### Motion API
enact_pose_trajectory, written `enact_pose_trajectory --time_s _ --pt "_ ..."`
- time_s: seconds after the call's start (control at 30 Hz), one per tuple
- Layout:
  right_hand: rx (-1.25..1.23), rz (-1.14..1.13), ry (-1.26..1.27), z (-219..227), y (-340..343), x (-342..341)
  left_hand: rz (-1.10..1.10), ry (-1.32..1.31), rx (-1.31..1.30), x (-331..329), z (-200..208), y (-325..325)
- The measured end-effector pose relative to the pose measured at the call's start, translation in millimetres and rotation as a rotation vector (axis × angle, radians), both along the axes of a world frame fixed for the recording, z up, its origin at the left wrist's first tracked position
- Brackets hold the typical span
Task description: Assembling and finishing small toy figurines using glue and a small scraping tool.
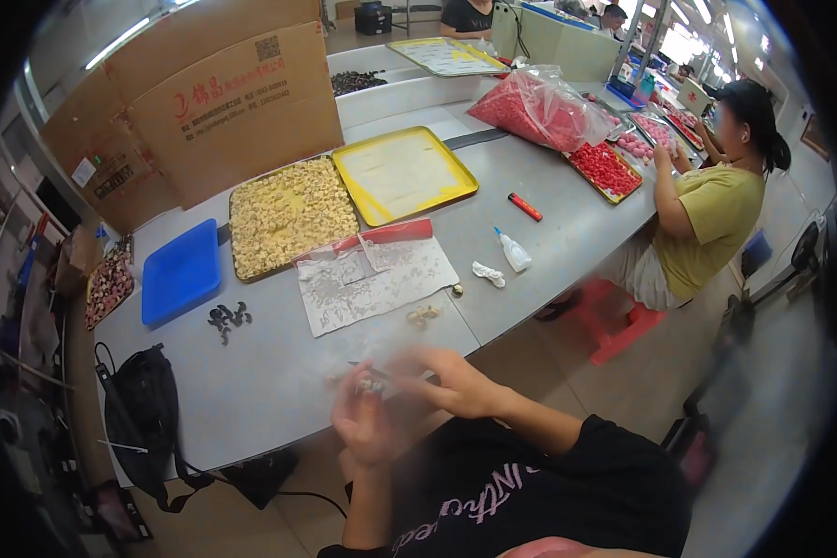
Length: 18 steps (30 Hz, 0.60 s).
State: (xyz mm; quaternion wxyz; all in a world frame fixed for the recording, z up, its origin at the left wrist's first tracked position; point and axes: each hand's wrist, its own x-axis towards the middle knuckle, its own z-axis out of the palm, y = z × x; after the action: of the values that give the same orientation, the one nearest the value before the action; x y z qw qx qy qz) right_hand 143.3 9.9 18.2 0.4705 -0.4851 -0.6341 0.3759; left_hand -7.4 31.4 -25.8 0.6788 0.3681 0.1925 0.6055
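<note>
Near the table's front edge, my left hand has its fingers closed around a small pale piece with dark marks. Beside it on the right, my right hand is closed and partly smeared by motion. It grips a thin dark tool that reaches toward the left fingertips; its exact kind cannot be made out. A few loose cream pieces lie beyond my hands. Farther off is a white sheet with a red edge. Dark curved pieces lie in a cluster to the left.
A tray of cream pieces adjoins a yellow-rimmed tray. A blue tray, cardboard box and black bag stand left. Right are a glue bottle, crumpled tissue, red tool and a seated person.
</note>
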Motion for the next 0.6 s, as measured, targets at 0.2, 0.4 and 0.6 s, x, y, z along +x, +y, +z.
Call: enact_pose_trajectory --time_s 0.2,0.4,0.6 --pt "-0.028 0.053 0.056 -6 4 -5 0.008 0.006 -0.011 3 4 -1" --pt "-0.018 0.03 0.044 -7 6 -8 0.074 0.08 -0.008 3 4 -1" --pt "-0.046 -0.045 0.035 -6 7 -7 0.081 0.089 0.005 -2 -5 2"
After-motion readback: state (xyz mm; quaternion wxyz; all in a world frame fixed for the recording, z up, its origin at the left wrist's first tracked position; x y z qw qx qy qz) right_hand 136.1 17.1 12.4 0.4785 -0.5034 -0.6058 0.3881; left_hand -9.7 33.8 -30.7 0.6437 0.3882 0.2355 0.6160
